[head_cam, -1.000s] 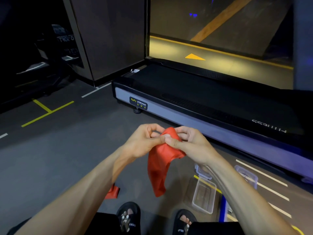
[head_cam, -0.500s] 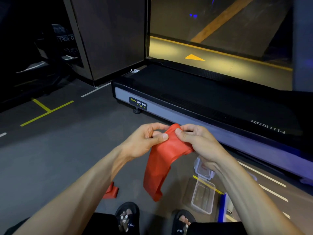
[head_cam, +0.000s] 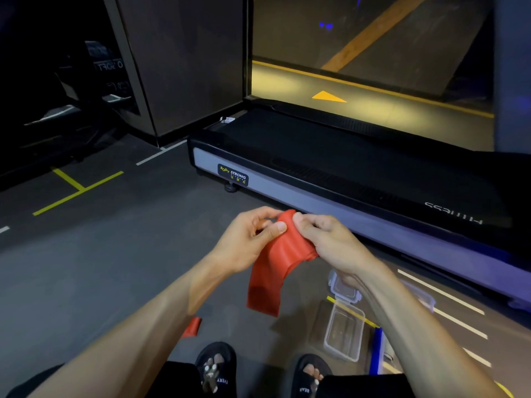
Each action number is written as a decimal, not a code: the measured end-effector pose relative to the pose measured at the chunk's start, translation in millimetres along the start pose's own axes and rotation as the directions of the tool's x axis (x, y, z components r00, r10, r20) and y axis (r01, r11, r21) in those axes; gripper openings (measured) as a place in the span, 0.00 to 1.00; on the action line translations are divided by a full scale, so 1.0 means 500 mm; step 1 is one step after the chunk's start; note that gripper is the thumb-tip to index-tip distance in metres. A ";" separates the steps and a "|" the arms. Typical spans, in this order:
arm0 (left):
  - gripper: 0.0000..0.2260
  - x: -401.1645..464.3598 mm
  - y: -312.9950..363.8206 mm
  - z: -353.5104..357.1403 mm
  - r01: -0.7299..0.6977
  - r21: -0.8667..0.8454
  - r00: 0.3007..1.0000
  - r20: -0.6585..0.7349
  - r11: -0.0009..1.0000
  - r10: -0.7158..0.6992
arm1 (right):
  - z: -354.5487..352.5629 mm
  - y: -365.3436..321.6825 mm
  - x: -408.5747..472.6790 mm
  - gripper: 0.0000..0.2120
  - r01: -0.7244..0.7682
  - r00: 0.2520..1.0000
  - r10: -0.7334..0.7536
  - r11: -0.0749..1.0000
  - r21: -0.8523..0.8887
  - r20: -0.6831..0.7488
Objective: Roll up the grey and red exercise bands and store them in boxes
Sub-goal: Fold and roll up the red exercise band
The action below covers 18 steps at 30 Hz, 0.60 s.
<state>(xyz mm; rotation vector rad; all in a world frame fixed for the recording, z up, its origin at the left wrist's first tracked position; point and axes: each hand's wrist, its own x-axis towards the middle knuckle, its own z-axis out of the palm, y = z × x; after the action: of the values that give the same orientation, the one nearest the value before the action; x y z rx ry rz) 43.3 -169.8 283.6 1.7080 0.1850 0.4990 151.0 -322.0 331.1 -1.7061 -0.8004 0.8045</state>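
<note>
Held up over the dark gym floor (head_cam: 86,268), in front of the treadmill (head_cam: 344,179): the red band (head_cam: 275,262), bunched at its top between two bare hands and hanging down flat and loose toward the knees. Left hand (head_cam: 247,239) gripping the band's upper left edge, thumb pressed on the front of the rubber, fingers curled behind. Right hand (head_cam: 327,242) pinching the upper right edge, thumb and curled fingertips closed on the fold — the two thumbs almost meeting at the top. Below the right forearm, on the floor by a yellow line: a clear plastic box (head_cam: 343,334) standing open, with a clear lid (head_cam: 343,288) lying just beyond it toward the treadmill. Further right, partly hidden by the arm, another clear container (head_cam: 422,294) — contents impossible to make out. Under the left forearm, a small red piece (head_cam: 193,326) on the floor, well apart from the box. At the bottom edge, two feet in black sandals (head_cam: 215,366).
</note>
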 end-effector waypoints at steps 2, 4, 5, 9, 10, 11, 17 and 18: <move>0.09 0.000 -0.006 0.007 -0.009 0.038 0.999 -0.046 0.999 0.011 | 0.005 -0.001 -0.001 0.10 0.060 0.998 -0.060 0.995 -0.081 -0.002; 0.07 0.000 -0.004 0.015 0.006 -0.004 0.996 -0.084 1.000 -0.006 | 0.007 0.002 0.004 0.11 0.082 0.996 -0.086 0.992 -0.100 -0.038; 0.08 -0.001 0.001 0.017 0.013 -0.055 0.995 -0.093 0.998 -0.018 | 0.006 0.003 0.006 0.12 0.080 0.994 -0.086 0.994 -0.077 -0.069; 0.12 -0.006 0.003 0.010 0.042 -0.148 0.999 -0.018 0.988 -0.045 | -0.015 -0.005 0.009 0.10 0.063 0.981 -0.051 0.996 0.062 -0.186; 0.13 -0.008 0.000 0.009 0.045 -0.129 0.999 0.012 0.991 -0.044 | -0.025 -0.007 0.007 0.10 0.064 0.978 -0.048 0.995 0.073 -0.205; 0.14 -0.011 -0.002 0.009 0.047 -0.111 0.999 0.033 0.993 -0.043 | -0.034 -0.007 0.006 0.09 0.065 0.976 -0.048 0.995 0.073 -0.214; 0.08 -0.015 -0.003 -0.003 0.043 0.002 0.996 0.083 0.999 -0.043 | -0.046 -0.009 0.008 0.08 0.033 0.981 -0.024 0.999 0.043 -0.194; 0.08 -0.015 -0.002 -0.005 0.044 0.018 0.996 0.074 0.999 -0.046 | -0.046 -0.010 0.009 0.08 0.025 0.982 -0.018 0.999 0.033 -0.190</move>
<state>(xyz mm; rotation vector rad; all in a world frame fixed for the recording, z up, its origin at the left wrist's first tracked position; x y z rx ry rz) 35.9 -170.4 281.2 1.7321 0.1738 0.4005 171.6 -329.0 340.6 -1.7108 -0.6696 0.6263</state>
